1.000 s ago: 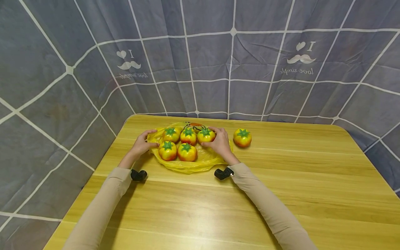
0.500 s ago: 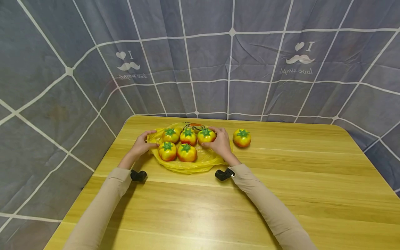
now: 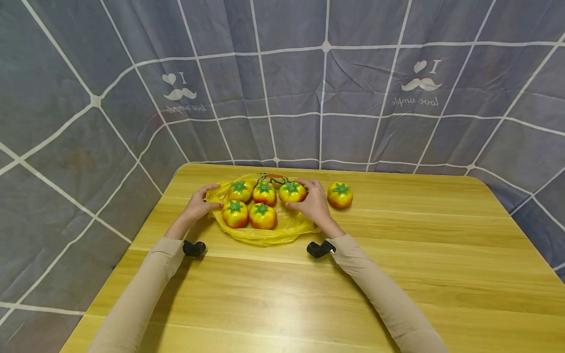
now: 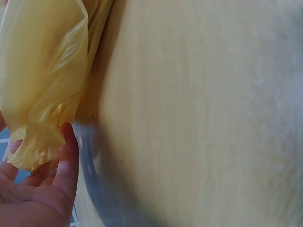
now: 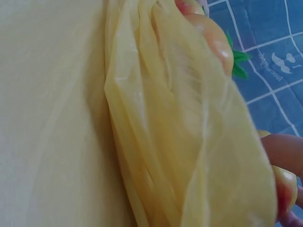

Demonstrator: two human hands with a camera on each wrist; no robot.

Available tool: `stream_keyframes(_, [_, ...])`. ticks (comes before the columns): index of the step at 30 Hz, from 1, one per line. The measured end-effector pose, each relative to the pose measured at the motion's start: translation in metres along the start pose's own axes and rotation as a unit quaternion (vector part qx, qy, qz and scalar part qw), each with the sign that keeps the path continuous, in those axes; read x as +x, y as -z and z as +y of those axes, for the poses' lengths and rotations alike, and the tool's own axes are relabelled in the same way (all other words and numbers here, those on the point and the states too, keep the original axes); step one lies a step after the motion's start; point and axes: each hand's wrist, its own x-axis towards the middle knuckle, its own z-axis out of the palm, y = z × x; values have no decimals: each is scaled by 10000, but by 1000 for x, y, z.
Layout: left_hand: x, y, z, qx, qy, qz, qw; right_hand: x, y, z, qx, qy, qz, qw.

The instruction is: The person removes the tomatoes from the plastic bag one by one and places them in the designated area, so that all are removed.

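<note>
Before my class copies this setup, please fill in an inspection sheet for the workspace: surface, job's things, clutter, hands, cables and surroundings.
Surface: wood-grain table, with glare toward the front.
Job's things: five tomato-like fruits amid a crumpled yellow plastic bag; a sixth fruit on bare table to its right.
Clutter: nothing seen.
Left hand: grips the bag's left edge.
Right hand: curled round the back-right fruit of the five.
Cables: nothing seen.
Surroundings: grey-blue curtain with white grid lines.
</note>
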Motion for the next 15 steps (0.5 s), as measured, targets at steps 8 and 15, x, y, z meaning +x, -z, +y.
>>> stream_keyframes(8, [0, 0, 0, 103, 15, 19, 9999, -5, 11, -4, -91, 128, 4, 9999])
stream_keyframes(15, [0, 0, 0, 166, 33, 23, 9999, -10, 19, -5, -84, 171, -11, 9998])
